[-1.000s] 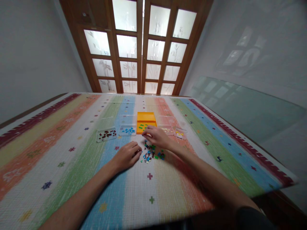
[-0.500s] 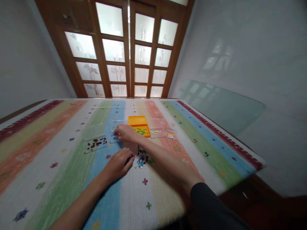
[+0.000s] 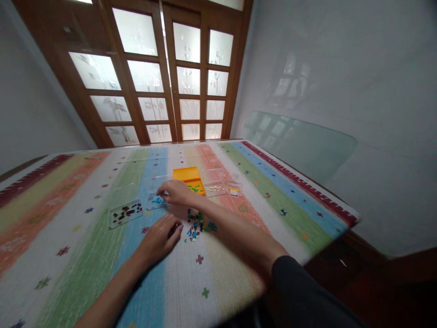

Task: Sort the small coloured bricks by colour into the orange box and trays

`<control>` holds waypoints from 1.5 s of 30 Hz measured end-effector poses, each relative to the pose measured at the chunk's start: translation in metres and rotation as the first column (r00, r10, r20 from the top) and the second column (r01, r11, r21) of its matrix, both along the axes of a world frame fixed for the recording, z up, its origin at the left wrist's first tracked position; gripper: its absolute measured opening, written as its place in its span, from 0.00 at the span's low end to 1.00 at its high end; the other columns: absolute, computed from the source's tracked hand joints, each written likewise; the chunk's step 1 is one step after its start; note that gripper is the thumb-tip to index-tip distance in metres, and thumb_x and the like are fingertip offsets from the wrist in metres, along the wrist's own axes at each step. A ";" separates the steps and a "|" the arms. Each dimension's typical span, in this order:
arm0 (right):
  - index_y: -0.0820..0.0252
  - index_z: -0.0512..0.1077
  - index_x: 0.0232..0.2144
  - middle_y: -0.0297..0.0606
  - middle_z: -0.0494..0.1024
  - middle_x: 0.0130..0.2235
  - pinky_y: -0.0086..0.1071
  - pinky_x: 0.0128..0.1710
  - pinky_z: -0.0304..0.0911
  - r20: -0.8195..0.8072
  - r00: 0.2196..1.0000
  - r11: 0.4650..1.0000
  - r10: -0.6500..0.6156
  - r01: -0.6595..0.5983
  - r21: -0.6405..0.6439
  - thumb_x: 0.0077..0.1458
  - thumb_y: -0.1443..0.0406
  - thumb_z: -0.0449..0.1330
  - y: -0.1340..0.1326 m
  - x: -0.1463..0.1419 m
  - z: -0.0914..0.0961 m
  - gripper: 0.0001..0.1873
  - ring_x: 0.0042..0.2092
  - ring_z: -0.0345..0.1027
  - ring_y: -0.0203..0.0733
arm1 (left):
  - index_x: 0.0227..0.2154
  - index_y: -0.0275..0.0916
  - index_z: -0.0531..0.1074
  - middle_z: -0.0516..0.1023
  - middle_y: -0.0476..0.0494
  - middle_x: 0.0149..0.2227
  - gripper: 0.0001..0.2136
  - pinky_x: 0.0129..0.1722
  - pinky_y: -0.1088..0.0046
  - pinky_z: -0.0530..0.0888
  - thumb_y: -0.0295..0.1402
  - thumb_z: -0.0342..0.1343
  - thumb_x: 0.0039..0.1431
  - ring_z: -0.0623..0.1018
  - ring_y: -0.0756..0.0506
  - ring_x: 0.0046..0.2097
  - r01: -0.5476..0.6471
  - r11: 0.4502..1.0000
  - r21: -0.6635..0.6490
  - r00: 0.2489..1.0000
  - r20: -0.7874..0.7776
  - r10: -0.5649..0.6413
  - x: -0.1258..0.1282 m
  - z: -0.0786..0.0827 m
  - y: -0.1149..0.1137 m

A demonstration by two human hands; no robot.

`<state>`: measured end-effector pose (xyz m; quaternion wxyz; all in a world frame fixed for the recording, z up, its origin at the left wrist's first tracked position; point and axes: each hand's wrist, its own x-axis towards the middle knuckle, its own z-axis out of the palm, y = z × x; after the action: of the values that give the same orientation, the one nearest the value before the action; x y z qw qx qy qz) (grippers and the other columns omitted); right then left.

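A pile of small mixed-colour pieces lies on the striped tablecloth. My left hand rests palm down just left of the pile, fingers curled loosely. My right hand reaches across over the clear tray of blue pieces, its fingers bent downward; what they hold, if anything, is too small to see. Left of that stands a clear tray of dark red pieces. An orange tray holding green pieces sits behind my right hand.
Two more clear trays stand right of the orange one: one with pale pieces, one with yellow pieces. Wooden doors with frosted panes are behind the table. A glass sheet leans on the right wall.
My right hand moved left from the pile to the blue-piece tray. The camera view swung to the right. My left hand stayed beside the pile.
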<state>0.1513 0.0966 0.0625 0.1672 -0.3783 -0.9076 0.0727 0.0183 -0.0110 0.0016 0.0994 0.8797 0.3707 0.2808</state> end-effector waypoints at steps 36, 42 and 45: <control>0.62 0.78 0.36 0.42 0.75 0.36 0.34 0.38 0.61 -0.244 0.968 0.985 -0.062 0.099 0.143 0.61 0.69 0.55 -0.086 0.171 -0.052 0.10 0.36 0.67 0.40 | 0.35 0.40 0.72 0.74 0.44 0.31 0.11 0.40 0.63 0.72 0.38 0.47 0.66 0.74 0.43 0.34 -0.237 0.968 0.077 0.971 -0.002 0.238 -0.020 0.024 0.018; 0.61 0.79 0.35 0.42 0.76 0.36 0.34 0.37 0.59 -0.225 0.973 0.988 -0.061 0.091 0.128 0.63 0.66 0.56 -0.091 0.167 -0.047 0.11 0.36 0.66 0.40 | 0.35 0.41 0.72 0.74 0.43 0.31 0.12 0.42 0.59 0.71 0.40 0.46 0.65 0.74 0.40 0.37 -0.408 0.890 0.202 0.906 -0.035 0.423 -0.046 0.031 0.046; 0.61 0.79 0.35 0.42 0.76 0.36 0.34 0.37 0.59 -0.215 0.975 0.989 -0.061 0.088 0.117 0.63 0.66 0.56 -0.092 0.165 -0.045 0.11 0.36 0.66 0.40 | 0.34 0.41 0.73 0.75 0.41 0.31 0.12 0.41 0.58 0.71 0.39 0.46 0.64 0.74 0.37 0.39 -0.430 0.868 0.247 0.883 -0.083 0.461 -0.049 0.028 0.054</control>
<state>0.3165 0.0042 0.0171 0.2887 -0.3911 -0.8725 0.0488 -0.0311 0.0426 0.0297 -0.0929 0.7929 0.5364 0.2737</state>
